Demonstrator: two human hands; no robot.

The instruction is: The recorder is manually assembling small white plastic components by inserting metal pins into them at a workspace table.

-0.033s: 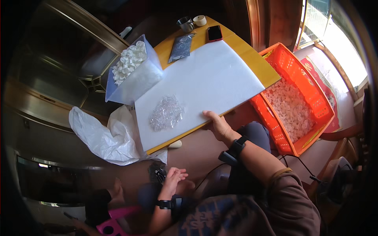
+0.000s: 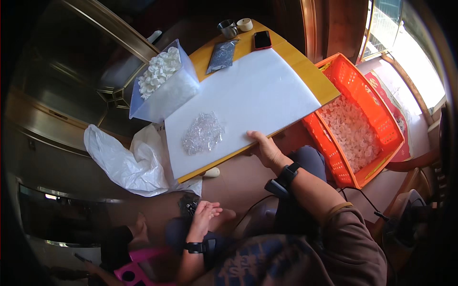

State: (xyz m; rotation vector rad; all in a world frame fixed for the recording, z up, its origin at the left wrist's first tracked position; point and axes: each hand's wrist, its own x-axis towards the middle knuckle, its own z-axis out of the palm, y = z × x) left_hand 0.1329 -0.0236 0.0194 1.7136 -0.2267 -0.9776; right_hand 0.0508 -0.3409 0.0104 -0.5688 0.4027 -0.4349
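Near the table's front edge, my right hand (image 2: pixel 265 150) grips the rim, thumb on top of a white board (image 2: pixel 267 90) and the fingers out of sight underneath. The board lies on a yellow wooden table (image 2: pixel 298 62). On its near left part is a loose pile of small clear plastic pieces (image 2: pixel 203 133). My left hand (image 2: pixel 205 217) hovers low over my lap, in front of the table, fingers apart and holding nothing visible. Both wrists carry black bands.
A translucent bin (image 2: pixel 179 97) of white pieces adjoins the board's left. Right stands an orange crate (image 2: pixel 328 155) with clear pieces (image 2: pixel 350 131). A mug (image 2: pixel 227 29), white cup (image 2: pixel 244 24), phone (image 2: pixel 262 40) and dark packet (image 2: pixel 222 56) lie behind. White sack (image 2: pixel 124 162), pink stool (image 2: pixel 136 269), another person's foot (image 2: pixel 140 229) lower left.
My left hand has shifted slightly left and up, its fingers a little more spread. My right hand keeps its hold; the pile looks the same.
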